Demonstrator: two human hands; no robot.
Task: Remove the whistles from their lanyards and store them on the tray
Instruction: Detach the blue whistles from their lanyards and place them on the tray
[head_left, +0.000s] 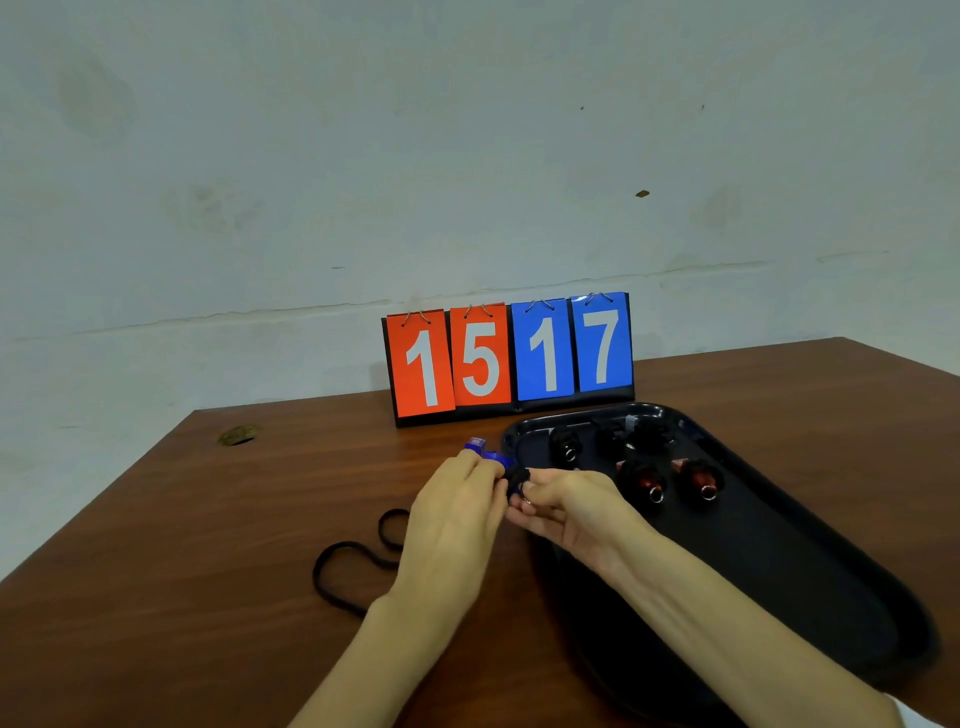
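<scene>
My left hand (457, 512) grips a blue whistle (488, 453) just left of the black tray (810, 582). Its mouthpiece sticks out past my fingertips. My right hand (563, 512) pinches the small metal ring and black clip (521, 486) at the whistle's other end. A black lanyard (353, 561) loops on the table below my left hand. On the tray lie two red whistles (647, 480) (701, 480) and, behind them, several black whistles (566, 447).
A flip scoreboard (511, 356) reading 15 and 17 stands at the table's back edge against the wall. The brown wooden table (182, 597) has a cable hole (238, 435) at the back left. The tray's near half holds nothing.
</scene>
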